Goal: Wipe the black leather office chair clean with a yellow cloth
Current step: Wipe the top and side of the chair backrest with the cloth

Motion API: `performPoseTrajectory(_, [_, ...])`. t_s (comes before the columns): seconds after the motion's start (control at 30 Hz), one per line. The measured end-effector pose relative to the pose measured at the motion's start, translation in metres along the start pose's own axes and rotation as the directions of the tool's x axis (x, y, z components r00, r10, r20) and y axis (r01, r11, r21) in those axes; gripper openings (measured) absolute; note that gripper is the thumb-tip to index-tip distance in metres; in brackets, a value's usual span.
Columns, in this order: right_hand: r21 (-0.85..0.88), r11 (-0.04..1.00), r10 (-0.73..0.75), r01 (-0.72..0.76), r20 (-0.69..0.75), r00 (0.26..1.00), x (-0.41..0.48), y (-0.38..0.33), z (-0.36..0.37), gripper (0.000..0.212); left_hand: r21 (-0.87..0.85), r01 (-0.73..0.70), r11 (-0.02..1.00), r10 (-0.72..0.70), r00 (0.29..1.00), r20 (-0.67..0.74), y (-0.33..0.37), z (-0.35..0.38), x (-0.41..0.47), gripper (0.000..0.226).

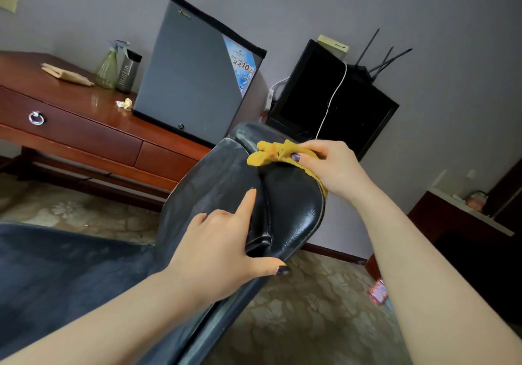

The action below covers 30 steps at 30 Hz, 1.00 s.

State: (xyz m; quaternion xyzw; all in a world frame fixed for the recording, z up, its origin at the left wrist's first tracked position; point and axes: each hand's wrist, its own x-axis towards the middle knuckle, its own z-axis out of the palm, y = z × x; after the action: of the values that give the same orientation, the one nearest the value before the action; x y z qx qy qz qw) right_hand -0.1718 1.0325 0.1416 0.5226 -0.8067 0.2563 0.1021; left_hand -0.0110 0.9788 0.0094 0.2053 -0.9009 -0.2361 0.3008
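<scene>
One black leather chair (214,183) fills my view, backrest top at centre. My left hand (217,251) grips its edge, thumb hooked under and forefinger straight, while my right hand (330,166) curls round the yellow cloth (271,152) bunched on top.

Bare forearms (418,257), dark-polished nails (295,156), left hand (217,254), right hand (336,169)
</scene>
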Motion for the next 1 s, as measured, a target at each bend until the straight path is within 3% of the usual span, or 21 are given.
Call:
performPoseTrajectory(0.23, [-0.026, 0.999, 0.021, -0.024, -0.082, 0.996, -0.033, -0.009, -0.002, 0.023, 0.004, 0.002, 1.0, -0.002, 1.0, 0.015, 0.0, 0.0, -0.001, 0.114])
performPoseTrajectory(0.4, [-0.025, 0.998, -0.056, 0.053, -0.137, 0.989, -0.066, -0.016, 0.002, 0.023, -0.082, -0.019, 0.996, 0.022, 0.999, 0.027, 0.001, -0.002, -0.003, 0.113])
performPoseTrajectory(0.57, [0.074, 0.986, -0.125, 0.15, -0.272, 0.954, -0.092, -0.013, 0.02, 0.027, -0.087, -0.073, 0.994, 0.09, 0.972, 0.218, -0.014, -0.012, -0.012, 0.127])
performPoseTrajectory(0.7, [0.072, 0.965, -0.205, 0.252, -0.39, 0.898, -0.106, -0.012, 0.035, 0.027, 0.006, -0.085, 0.996, 0.077, 0.933, 0.352, -0.02, -0.022, -0.017, 0.128])
performPoseTrajectory(1.0, [-0.167, 0.895, -0.444, 0.413, -0.427, 0.788, -0.141, -0.01, 0.055, 0.022, 0.061, -0.092, 0.994, 0.059, 0.908, 0.415, -0.023, -0.021, -0.016, 0.134])
